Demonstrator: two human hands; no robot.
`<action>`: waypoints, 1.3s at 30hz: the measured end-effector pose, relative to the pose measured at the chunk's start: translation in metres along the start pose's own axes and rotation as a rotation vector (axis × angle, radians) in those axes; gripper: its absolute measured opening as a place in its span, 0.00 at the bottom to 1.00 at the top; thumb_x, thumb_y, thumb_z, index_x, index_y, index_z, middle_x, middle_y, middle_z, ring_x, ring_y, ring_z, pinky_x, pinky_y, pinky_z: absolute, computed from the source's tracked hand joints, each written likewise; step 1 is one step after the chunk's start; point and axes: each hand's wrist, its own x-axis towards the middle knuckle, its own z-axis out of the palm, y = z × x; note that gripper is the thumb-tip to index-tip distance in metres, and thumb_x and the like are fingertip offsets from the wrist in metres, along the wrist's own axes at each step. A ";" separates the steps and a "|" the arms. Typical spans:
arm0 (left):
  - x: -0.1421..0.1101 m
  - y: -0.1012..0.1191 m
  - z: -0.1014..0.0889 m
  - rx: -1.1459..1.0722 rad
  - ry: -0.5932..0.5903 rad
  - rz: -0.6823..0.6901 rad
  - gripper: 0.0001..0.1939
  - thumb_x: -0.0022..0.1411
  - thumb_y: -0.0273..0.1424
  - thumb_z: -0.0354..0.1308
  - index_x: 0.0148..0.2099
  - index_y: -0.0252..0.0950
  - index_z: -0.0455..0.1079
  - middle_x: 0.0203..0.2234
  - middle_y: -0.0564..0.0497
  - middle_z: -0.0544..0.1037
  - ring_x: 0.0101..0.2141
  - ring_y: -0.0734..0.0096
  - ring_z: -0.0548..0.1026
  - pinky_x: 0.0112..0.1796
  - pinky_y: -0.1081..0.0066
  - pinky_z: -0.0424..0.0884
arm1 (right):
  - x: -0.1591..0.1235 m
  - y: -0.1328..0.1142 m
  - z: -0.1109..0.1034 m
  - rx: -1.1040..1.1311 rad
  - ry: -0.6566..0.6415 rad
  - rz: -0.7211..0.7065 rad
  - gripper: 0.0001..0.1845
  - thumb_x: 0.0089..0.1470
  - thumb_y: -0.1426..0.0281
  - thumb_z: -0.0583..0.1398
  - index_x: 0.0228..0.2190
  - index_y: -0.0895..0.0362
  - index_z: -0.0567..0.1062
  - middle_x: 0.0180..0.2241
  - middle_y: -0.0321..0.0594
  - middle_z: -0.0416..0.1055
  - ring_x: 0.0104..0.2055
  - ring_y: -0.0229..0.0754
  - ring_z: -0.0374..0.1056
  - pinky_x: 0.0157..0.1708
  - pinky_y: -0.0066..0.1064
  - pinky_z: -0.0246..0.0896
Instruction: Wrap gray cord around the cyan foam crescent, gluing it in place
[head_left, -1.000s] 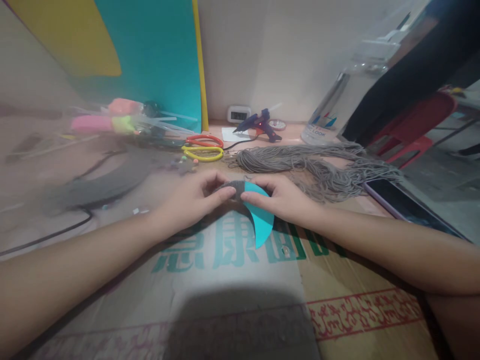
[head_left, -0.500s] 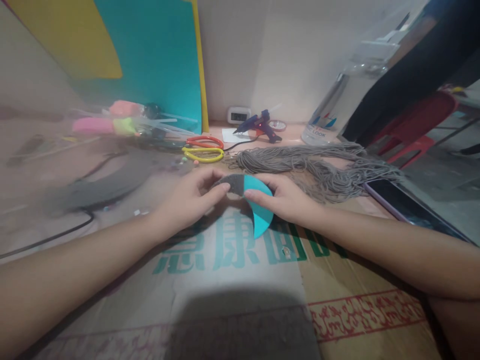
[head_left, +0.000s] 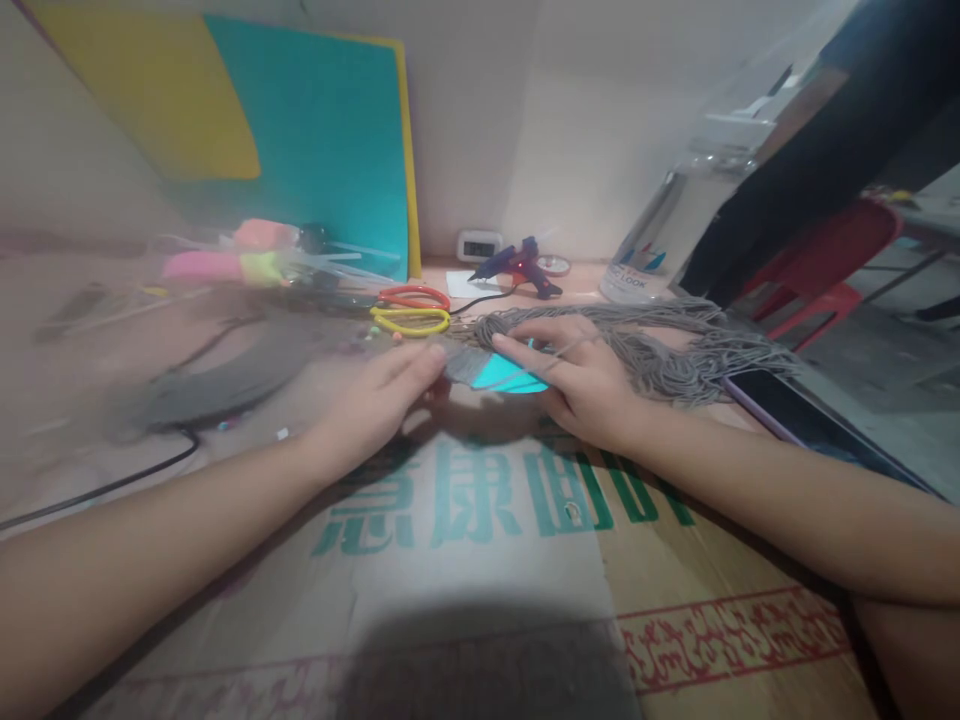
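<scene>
A teal paper crescent, partly wrapped in grey cord at its left end, is held between both hands above a flattened cardboard sheet. My left hand pinches the cord-wrapped end. My right hand grips the teal end, and a strand of grey cord runs over its fingers. Just behind the hands lies a loose bundle of grey cord.
Orange and yellow scissors lie behind the hands, with a blue glue gun and a small white clock by the wall. Teal and yellow sheets lean at back left. A phone lies at right, near a clear bottle and red chair.
Both hands have lifted the crescent and tipped it nearly flat, moving it back toward the cord bundle. A cord strand now crosses my right fingers.
</scene>
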 end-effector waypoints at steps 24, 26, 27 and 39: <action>0.004 0.000 0.001 0.190 0.028 0.034 0.17 0.66 0.41 0.51 0.28 0.37 0.62 0.22 0.56 0.67 0.25 0.73 0.66 0.28 0.73 0.61 | 0.035 0.001 -0.064 -0.123 0.015 0.217 0.16 0.61 0.67 0.54 0.23 0.56 0.70 0.20 0.36 0.67 0.23 0.37 0.61 0.25 0.32 0.53; 0.003 0.001 0.002 0.175 0.025 0.038 0.15 0.65 0.40 0.51 0.29 0.37 0.65 0.23 0.56 0.69 0.25 0.73 0.66 0.28 0.74 0.61 | 0.034 0.025 -0.052 -0.061 -0.033 0.411 0.10 0.59 0.67 0.55 0.30 0.56 0.74 0.29 0.39 0.74 0.29 0.39 0.68 0.30 0.32 0.60; 0.003 0.000 0.002 0.160 0.018 0.037 0.14 0.65 0.39 0.51 0.31 0.37 0.66 0.23 0.56 0.70 0.25 0.73 0.67 0.29 0.74 0.62 | 0.033 0.037 -0.046 -0.018 -0.055 0.499 0.09 0.58 0.67 0.56 0.35 0.56 0.75 0.34 0.41 0.76 0.34 0.41 0.70 0.34 0.33 0.63; 0.002 -0.005 0.007 0.007 -0.013 -0.083 0.12 0.62 0.40 0.56 0.36 0.36 0.69 0.28 0.51 0.74 0.31 0.70 0.72 0.32 0.71 0.69 | 0.059 0.137 0.018 0.208 -0.388 0.880 0.24 0.51 0.69 0.63 0.51 0.60 0.72 0.48 0.51 0.75 0.47 0.49 0.71 0.48 0.39 0.65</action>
